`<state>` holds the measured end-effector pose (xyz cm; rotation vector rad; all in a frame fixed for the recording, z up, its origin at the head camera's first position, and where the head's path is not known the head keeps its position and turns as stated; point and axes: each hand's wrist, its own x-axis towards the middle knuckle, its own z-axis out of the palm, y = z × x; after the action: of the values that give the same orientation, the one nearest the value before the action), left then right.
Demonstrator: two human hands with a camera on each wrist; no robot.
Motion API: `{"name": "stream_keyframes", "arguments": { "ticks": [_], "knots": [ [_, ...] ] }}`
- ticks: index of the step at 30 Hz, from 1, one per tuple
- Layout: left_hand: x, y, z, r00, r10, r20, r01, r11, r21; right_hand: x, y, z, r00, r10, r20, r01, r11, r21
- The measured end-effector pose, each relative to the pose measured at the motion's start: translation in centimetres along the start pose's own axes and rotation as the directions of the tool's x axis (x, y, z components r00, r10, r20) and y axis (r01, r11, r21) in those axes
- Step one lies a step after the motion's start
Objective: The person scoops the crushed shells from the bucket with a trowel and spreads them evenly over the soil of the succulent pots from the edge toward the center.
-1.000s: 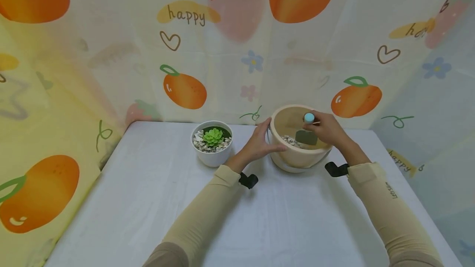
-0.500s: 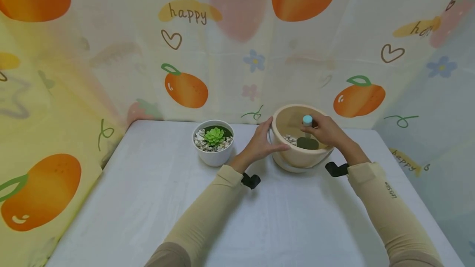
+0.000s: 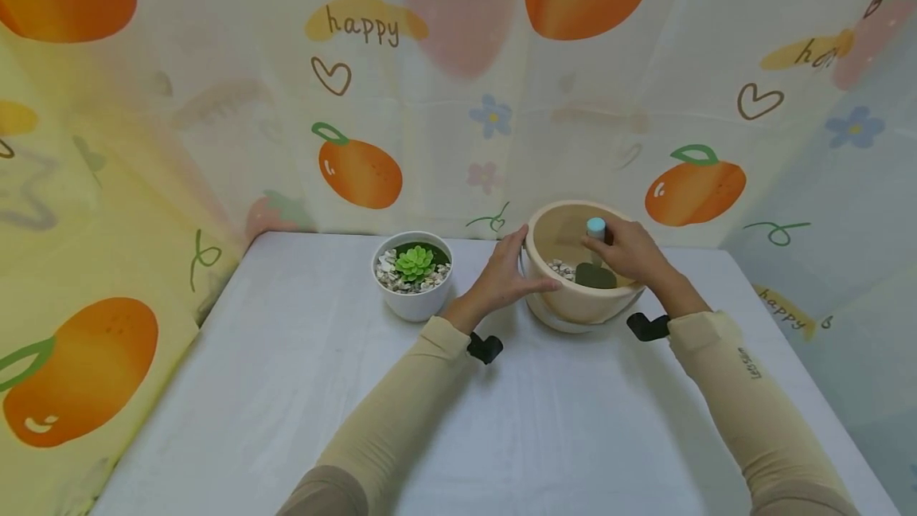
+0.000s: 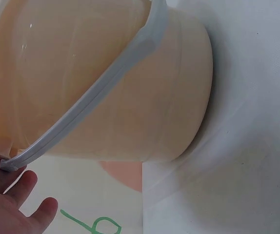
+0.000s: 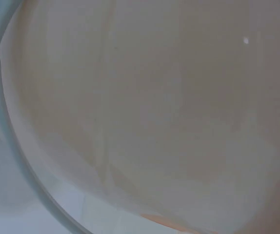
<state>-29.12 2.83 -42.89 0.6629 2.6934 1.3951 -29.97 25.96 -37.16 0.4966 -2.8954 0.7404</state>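
Note:
A beige plastic bucket [image 3: 580,305] with a pale grey handle [image 4: 89,102] stands at the table's back right. My left hand [image 3: 503,277] holds its left side, thumb along the front rim and fingers at the far side. In the left wrist view a finger touches the handle's joint. My right hand [image 3: 630,249] reaches over the rim and grips a small shovel by its light blue-topped handle [image 3: 595,228]. The shovel's dark green blade [image 3: 595,276] is down inside the bucket, beside small pebbles [image 3: 561,269]. The right wrist view shows bucket wall [image 5: 145,107], not the fingers.
Left of the bucket stands a white pot [image 3: 410,305] with a green succulent [image 3: 414,263] and pebbles. Both sit on a white-covered table [image 3: 286,373]. A fruit-printed cloth [image 3: 444,150] hangs right behind the table's back edge.
The right hand has lowered the shovel slightly, and its blade sits deeper and flatter in the bucket beside the pebbles. The left hand stays at the rim.

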Motion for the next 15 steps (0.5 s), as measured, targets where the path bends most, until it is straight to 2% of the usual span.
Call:
{"name": "stream_keyframes", "arguments": {
  "ticks": [7,11,15],
  "knots": [
    [0.0,0.1,0.3,1.0,-0.009,-0.001,0.009,1.0,0.009,0.0,0.0,0.3,0.998,0.049,-0.044,-0.051,0.998,-0.039],
    [0.1,0.0,0.2,1.0,-0.006,-0.006,0.006,1.0,0.006,0.5,-0.3,0.7,0.989,0.137,-0.053,-0.136,0.99,0.022],
    [0.2,-0.1,0.1,1.0,-0.006,-0.007,0.006,1.0,0.007,1.6,-0.6,1.1,0.97,0.24,-0.035,-0.238,0.97,0.047]
  ]
}}
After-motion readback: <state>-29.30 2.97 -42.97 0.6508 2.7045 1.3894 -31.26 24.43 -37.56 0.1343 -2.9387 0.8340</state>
